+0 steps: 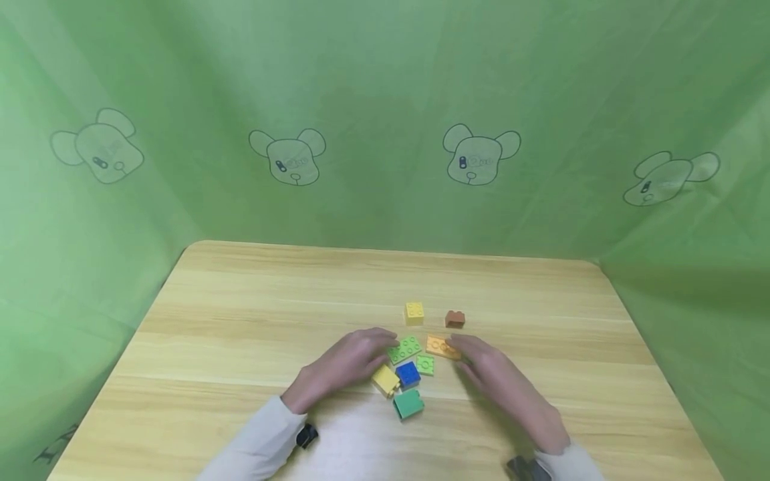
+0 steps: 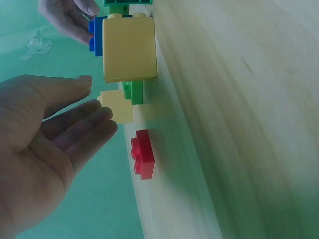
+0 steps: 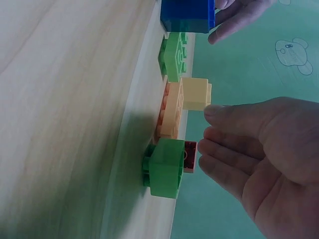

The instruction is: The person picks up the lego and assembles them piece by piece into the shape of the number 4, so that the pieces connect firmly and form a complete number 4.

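My left hand (image 1: 347,361) hovers at the left of a loose group of toy building bricks, fingers loosely bent and holding nothing. Nearest it are a yellow brick (image 1: 386,380) and a flat light green brick (image 1: 405,349). A red brick (image 2: 143,155) shows beyond its fingers in the left wrist view; the hand hides it in the head view. Over the right side is my right hand (image 1: 490,371), thumb and fingers apart with nothing between them. Near its fingertips lie an orange flat brick (image 1: 442,347) and, in the right wrist view, a green brick (image 3: 166,168).
Between the hands sit a blue brick (image 1: 408,375), a small light green plate (image 1: 425,365) and a dark green brick (image 1: 408,404). Farther back stand a pale yellow brick (image 1: 414,313) and a brown-red brick (image 1: 455,319). A green curtain (image 1: 385,214) surrounds the wooden table (image 1: 252,300).
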`<move>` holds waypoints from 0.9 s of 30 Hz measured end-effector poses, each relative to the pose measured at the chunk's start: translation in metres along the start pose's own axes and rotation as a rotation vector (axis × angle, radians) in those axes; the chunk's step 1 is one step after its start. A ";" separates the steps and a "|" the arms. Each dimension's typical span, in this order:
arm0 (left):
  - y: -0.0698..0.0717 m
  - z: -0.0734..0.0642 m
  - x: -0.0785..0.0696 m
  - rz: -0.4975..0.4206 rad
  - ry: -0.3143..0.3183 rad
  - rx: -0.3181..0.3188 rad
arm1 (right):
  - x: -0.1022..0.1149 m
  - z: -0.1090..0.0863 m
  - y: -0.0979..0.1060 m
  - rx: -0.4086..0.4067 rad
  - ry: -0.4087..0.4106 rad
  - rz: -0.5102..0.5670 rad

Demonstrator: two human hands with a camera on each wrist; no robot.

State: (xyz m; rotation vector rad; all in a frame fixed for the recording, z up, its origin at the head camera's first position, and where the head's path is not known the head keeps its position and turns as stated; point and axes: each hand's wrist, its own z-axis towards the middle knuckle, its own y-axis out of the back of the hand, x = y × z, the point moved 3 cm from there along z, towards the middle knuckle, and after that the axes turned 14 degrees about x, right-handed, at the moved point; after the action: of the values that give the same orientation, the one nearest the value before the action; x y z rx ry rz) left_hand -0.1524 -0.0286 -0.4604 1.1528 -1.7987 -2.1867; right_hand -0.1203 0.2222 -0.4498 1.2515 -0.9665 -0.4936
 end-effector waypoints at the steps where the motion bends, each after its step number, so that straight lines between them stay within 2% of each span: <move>1: -0.001 0.001 0.000 -0.003 -0.001 0.007 | 0.000 0.000 -0.001 0.000 0.003 -0.003; 7: -0.006 0.007 0.000 -0.012 -0.010 0.031 | -0.003 0.002 -0.004 0.013 0.009 -0.023; 16: -0.010 0.014 0.001 -0.030 0.028 0.076 | -0.008 0.009 -0.006 0.038 -0.008 -0.031; 22: -0.012 0.022 -0.001 -0.027 0.038 0.065 | -0.007 0.011 -0.009 0.054 0.000 -0.022; 27: -0.013 0.025 -0.001 -0.012 0.071 0.056 | -0.009 0.011 -0.011 0.059 -0.009 -0.015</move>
State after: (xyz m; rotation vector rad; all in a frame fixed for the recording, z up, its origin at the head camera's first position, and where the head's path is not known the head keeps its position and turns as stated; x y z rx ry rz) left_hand -0.1614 -0.0040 -0.4704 1.2387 -1.8404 -2.0863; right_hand -0.1324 0.2194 -0.4626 1.3109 -0.9862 -0.4863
